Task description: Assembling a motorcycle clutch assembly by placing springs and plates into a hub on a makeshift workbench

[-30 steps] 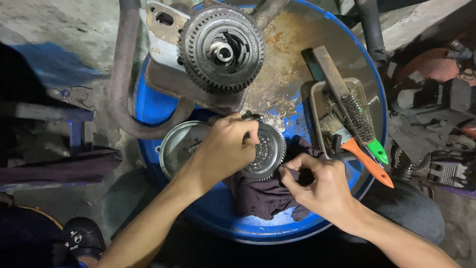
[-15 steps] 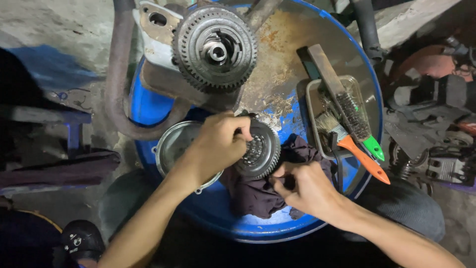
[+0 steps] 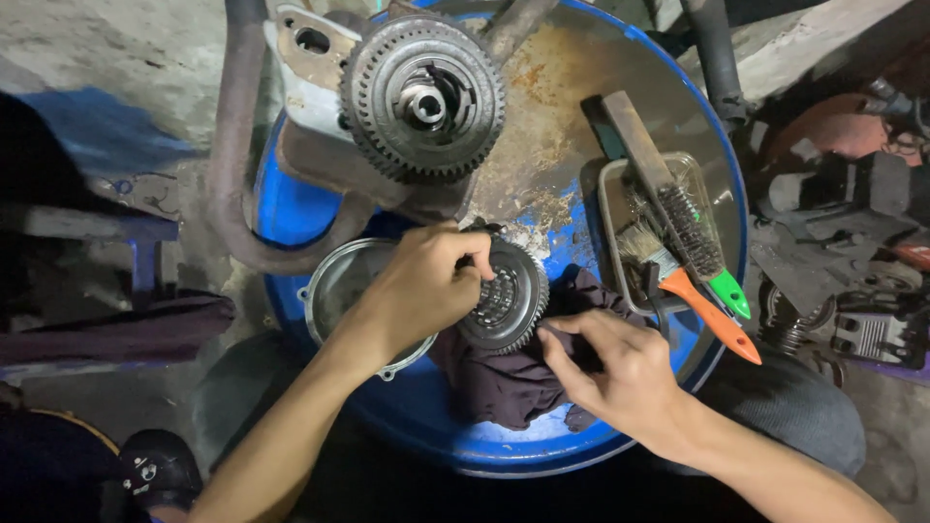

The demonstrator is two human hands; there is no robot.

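My left hand (image 3: 417, 291) grips a round toothed metal gear disc (image 3: 506, 308), held tilted on edge over the blue drum top (image 3: 291, 208). My right hand (image 3: 620, 373) pinches a dark maroon rag (image 3: 504, 383) that lies bunched under and beside the disc. Its fingertips sit just right of the disc's lower rim. A round shallow metal cover (image 3: 339, 286) lies flat under my left wrist.
A large toothed gear assembly (image 3: 423, 95) on a bracket sits at the drum's far side. A small tray (image 3: 620, 213) at the right holds a wire brush (image 3: 678, 208) with a green tip and a paintbrush (image 3: 693, 300) with an orange handle. Engine parts (image 3: 852, 291) crowd the floor at right.
My left hand has turned the gear disc a little and kept hold of it. My right hand shifted slightly left along the rag, closer to the disc.
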